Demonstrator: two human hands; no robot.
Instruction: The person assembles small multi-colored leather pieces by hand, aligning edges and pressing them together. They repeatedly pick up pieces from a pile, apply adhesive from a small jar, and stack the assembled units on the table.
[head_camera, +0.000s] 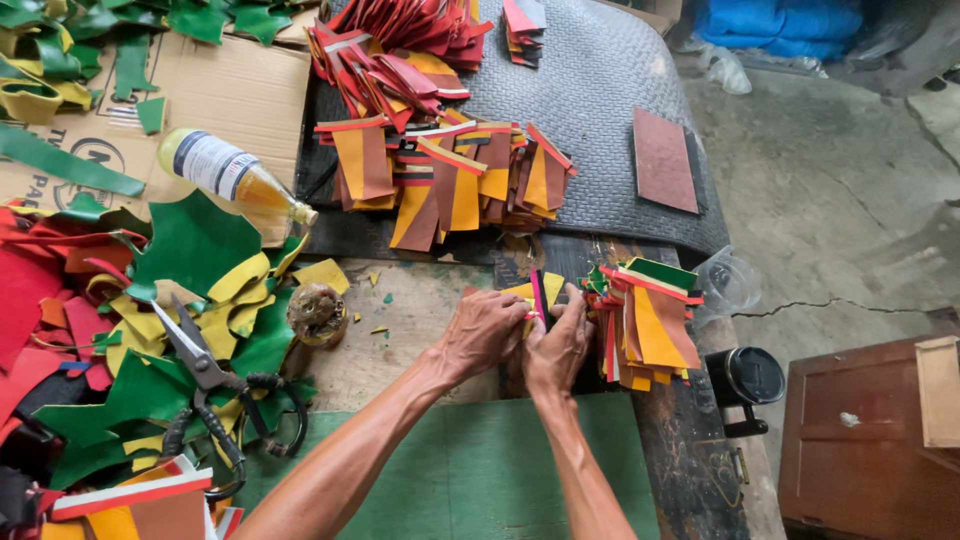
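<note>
Both hands, left hand (487, 330) and right hand (558, 345), pinch a yellow-and-red leather piece (538, 292) at the counter's (400, 340) centre; finished stacks (645, 325) lie at three and twelve o'clock, uncut scraps (195, 250) at nine.

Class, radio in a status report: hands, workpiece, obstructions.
Left hand and right hand both pinching a small yellow-and-dark leather piece. Finished stack just right. Scissors lying off left, nothing obstructing.

Small yellow piece (537, 292) mostly covered by left hand (487, 330) and right hand (558, 345); fingers' grip hidden. Scissors (215, 385) handles partly buried under scraps. Brown wooden box (880, 440) and both forearms cut off by frame edge.
</note>
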